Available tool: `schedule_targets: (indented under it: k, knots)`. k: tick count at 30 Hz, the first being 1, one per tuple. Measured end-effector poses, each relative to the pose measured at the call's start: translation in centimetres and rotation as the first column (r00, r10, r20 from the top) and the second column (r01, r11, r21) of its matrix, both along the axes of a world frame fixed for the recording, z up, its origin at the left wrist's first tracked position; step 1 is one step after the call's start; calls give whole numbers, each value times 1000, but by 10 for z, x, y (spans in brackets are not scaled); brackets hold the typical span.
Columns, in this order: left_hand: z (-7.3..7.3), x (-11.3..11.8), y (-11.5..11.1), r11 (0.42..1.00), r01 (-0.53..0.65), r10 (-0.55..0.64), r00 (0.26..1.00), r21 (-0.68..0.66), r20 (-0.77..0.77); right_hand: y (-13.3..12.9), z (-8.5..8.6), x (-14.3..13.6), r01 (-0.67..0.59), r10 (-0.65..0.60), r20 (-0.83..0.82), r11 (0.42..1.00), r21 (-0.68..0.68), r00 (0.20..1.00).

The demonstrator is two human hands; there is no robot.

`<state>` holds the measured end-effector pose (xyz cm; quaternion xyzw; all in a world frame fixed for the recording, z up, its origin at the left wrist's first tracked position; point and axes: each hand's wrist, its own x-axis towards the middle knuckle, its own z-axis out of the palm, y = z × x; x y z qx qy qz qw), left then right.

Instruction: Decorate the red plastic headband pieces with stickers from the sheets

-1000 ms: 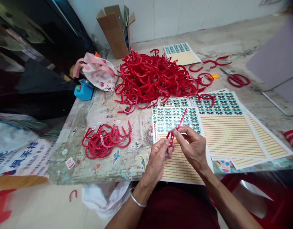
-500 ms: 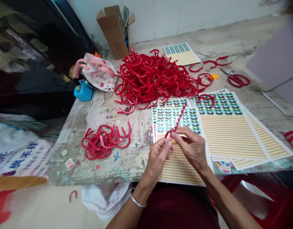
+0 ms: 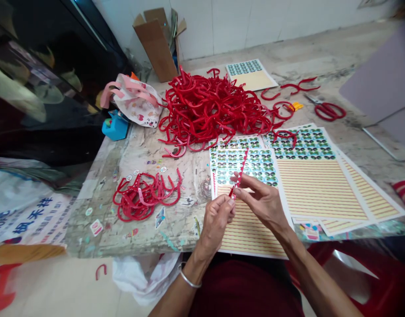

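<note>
My left hand is closed in a pinch on a small red band, of which only a short part shows above the fingertips. A narrow red-and-white zigzag strip rises from that spot, leaning slightly right. My right hand pinches the lower part of the strip between thumb and fingers, just above my left fingertips. Under both hands lies a printed sheet with green-and-blue pictures at the top and striped yellow rows below. A large heap of red curved bands lies behind it.
A smaller pile of red bands is on the left of the table. More printed sheets lie at right, with red-handled scissors behind them. A cardboard box, a patterned bag and a blue holder stand at the back left.
The zigzag strip has shifted slightly left and stands more upright. My right hand has moved a little left and down along it, while my left hand has barely moved.
</note>
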<state>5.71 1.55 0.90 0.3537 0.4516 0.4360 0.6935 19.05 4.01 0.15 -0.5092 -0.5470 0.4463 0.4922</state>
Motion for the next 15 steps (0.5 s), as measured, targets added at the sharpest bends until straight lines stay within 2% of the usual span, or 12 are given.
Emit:
schedule_targets:
  k: [3, 6, 9, 13, 15]
  knots:
    - [-2, -1, -2, 998, 25, -21, 998, 63, -66, 3, -5, 5, -127, 113, -136, 987, -102, 984]
    - [1, -5, -1, 986, 87, -57, 977, 140, -203, 2, -4, 8, -159, 138, -163, 979, -126, 977]
    - [8, -9, 1, 971, 160, -105, 953, 178, -284, -2, 0, 8, -153, 144, -97, 984, -94, 985]
    - [13, -10, 2, 960, 205, -144, 945, 190, -293, -4, 4, 9, -157, 156, 46, 987, 26, 987]
    - [11, -10, 1, 962, 211, -158, 947, 171, -280, -3, 5, 12, -159, 155, 93, 986, 39, 984]
